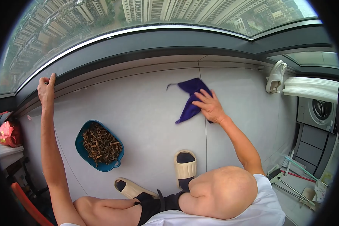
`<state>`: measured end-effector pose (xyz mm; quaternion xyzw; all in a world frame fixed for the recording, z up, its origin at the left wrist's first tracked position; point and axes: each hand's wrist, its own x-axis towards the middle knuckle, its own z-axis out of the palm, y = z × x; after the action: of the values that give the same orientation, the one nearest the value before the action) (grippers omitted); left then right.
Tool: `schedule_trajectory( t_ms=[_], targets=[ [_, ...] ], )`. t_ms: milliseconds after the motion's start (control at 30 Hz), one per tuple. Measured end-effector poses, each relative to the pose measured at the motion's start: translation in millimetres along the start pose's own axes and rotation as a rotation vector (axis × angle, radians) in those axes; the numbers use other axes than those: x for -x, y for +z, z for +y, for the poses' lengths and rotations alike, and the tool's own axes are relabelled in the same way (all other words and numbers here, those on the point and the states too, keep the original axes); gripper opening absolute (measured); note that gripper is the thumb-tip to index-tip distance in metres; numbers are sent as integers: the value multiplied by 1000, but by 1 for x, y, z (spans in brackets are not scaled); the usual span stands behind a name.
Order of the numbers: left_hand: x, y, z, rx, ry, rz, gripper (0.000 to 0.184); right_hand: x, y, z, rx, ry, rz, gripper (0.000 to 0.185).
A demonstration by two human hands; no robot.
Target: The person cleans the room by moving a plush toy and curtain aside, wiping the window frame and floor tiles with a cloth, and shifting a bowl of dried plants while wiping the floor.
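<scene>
My left hand (46,89) is at the far left with its fingers curled over the edge of the dark window ledge (139,43). My right hand (209,106) lies on a purple cloth (192,86), fingers spread and stretched out over it. The cloth is spread crumpled on the pale tiled floor (150,98), with a thin dark string at its left corner. Between my arms, nearer the left one, stands a blue basin (80,145) full of dried brown, stringy plant pieces (101,143).
My feet are in cream slippers (185,169) below the cloth. White shoes (276,77) lean by the wall at the right. A washing machine (321,110) and cleaning tools (295,184) stand further right. A red bag (10,133) is at the left.
</scene>
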<state>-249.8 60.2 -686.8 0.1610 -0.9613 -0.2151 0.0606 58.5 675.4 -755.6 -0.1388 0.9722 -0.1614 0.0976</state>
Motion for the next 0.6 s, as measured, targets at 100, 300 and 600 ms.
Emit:
schedule_trajectory(
  t_ms=[100,300,600],
  targets=[
    [2,-5,8,6,-39,-40,56,48,13,65,1,349,271,47],
    [-13,7,-20,-53,59,13,60,119,76,6,16,662,473,51],
    [-19,11,-16,-106,101,-12,53,-4,72,-152,-219,0,235,50]
  ],
)
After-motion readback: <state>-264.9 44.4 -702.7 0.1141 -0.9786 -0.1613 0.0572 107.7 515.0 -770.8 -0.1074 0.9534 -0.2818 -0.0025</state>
